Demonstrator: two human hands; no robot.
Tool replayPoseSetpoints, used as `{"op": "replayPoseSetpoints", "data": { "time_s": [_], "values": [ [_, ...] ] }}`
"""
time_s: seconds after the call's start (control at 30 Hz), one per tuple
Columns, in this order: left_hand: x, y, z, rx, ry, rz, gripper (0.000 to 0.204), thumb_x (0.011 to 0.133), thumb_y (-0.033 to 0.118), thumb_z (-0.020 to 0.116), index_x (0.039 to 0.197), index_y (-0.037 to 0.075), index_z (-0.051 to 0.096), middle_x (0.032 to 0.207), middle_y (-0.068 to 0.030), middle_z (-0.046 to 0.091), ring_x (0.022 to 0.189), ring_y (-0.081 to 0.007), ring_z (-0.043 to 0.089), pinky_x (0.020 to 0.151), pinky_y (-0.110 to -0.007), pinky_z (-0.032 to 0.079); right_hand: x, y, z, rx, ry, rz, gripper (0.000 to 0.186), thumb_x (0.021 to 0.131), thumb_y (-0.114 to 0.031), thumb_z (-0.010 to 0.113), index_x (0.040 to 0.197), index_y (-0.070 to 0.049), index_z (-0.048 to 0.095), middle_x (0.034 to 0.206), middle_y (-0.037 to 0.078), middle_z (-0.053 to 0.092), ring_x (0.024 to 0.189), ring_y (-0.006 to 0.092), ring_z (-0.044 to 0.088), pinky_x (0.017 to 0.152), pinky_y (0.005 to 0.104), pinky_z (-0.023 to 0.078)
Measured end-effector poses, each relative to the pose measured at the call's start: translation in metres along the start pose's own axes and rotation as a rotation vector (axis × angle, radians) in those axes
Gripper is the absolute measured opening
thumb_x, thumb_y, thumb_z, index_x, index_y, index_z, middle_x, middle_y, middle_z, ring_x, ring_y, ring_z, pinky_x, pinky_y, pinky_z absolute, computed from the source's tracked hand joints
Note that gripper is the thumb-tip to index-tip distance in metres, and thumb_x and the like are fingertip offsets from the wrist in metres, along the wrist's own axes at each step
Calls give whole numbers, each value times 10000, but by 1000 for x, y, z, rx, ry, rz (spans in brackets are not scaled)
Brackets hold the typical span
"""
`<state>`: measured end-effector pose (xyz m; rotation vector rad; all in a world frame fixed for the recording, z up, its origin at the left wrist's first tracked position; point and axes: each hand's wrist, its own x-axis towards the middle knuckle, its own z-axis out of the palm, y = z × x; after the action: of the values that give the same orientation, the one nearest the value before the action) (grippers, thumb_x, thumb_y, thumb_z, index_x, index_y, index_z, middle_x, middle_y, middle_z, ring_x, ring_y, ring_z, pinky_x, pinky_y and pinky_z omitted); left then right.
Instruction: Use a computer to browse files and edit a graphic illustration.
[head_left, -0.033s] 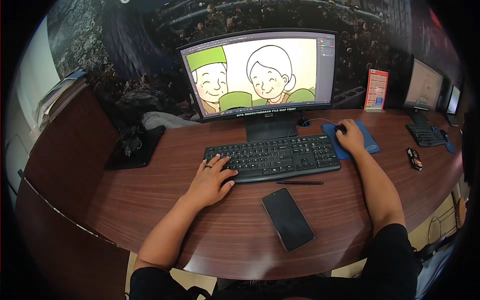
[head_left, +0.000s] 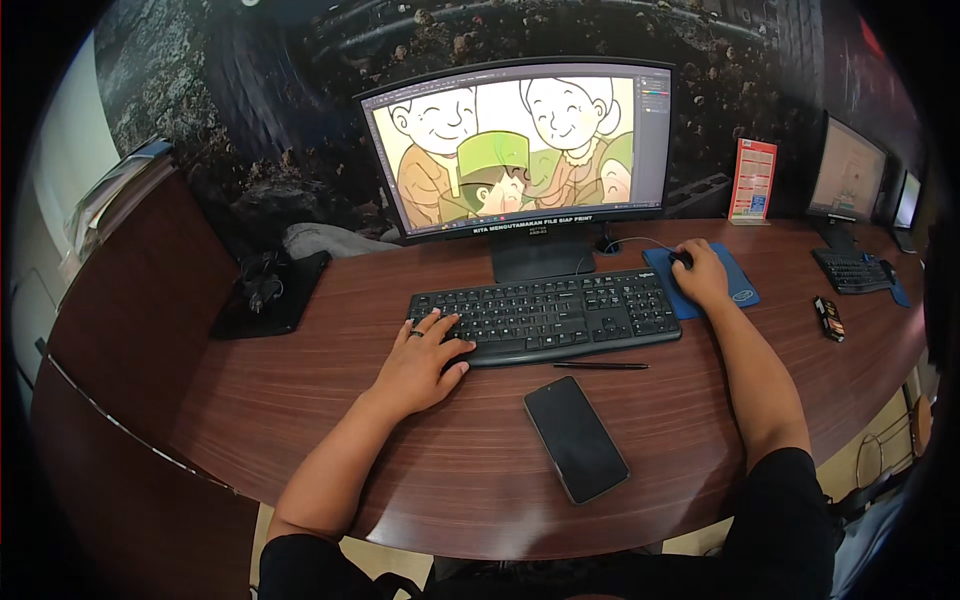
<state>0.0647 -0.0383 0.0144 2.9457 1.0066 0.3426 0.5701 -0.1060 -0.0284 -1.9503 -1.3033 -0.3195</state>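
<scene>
My left hand (head_left: 428, 360) rests on the left end of a black keyboard (head_left: 545, 312), fingers spread over the keys and a dark ring on one of them. At the keyboard's right, my right hand (head_left: 702, 272) is wrapped over a black computer mouse (head_left: 682, 259) on a blue mouse pad (head_left: 742, 284). Behind the keyboard stands a monitor (head_left: 520, 150). Its screen shows a cartoon drawing of several smiling figures, one with a green cap, inside an editing window. The palm hides much of the mouse.
A dark phone (head_left: 577, 440) lies near the desk's front edge, and a black pen (head_left: 601, 366) below the keyboard. Farther right are a small dark box (head_left: 829, 318), a red-and-white stand card (head_left: 752, 180) and a second keyboard (head_left: 853, 270). A black flat object (head_left: 290, 310) sits at left.
The drawing on the screen has shifted and appears smaller, now showing the figures' bodies and a green-capped figure in the middle. Both hands stay in the same places.
</scene>
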Motion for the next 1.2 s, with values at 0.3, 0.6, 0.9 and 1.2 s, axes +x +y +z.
{"op": "replayPoseSetpoints", "data": {
  "time_s": [0.3,0.6,0.9,1.2],
  "values": [
    [-2,0,0,8,1,26,350,988,322,629,1312,197,674,1556,-153,463,1511,-381,336,1228,-598,226,2,6,1,-13,-19,5,292,810,-194,679,1072,-73,723,1186,109,683,1125,355,640,982,443,506],
    [-1,1,1,18,-7,26,367,982,320,623,1323,190,668,1544,-162,477,1498,-379,356,1225,-585,246,-3,-1,-2,-18,-10,8,279,805,-192,676,1059,-85,711,1182,108,675,1097,358,641,962,453,509],
    [-2,2,-1,1,-9,14,369,976,315,642,1319,181,662,1551,-159,471,1504,-387,347,1223,-593,245,1,5,2,-45,-22,18,299,822,-200,686,1094,-80,717,1198,124,672,1110,374,636,970,460,505],
    [-2,0,1,-31,2,34,375,973,303,642,1322,168,660,1557,-164,465,1506,-384,343,1227,-582,239,1,4,0,-52,-28,17,297,831,-210,696,1100,-85,715,1202,119,671,1115,373,634,971,460,504]
  ]
}}
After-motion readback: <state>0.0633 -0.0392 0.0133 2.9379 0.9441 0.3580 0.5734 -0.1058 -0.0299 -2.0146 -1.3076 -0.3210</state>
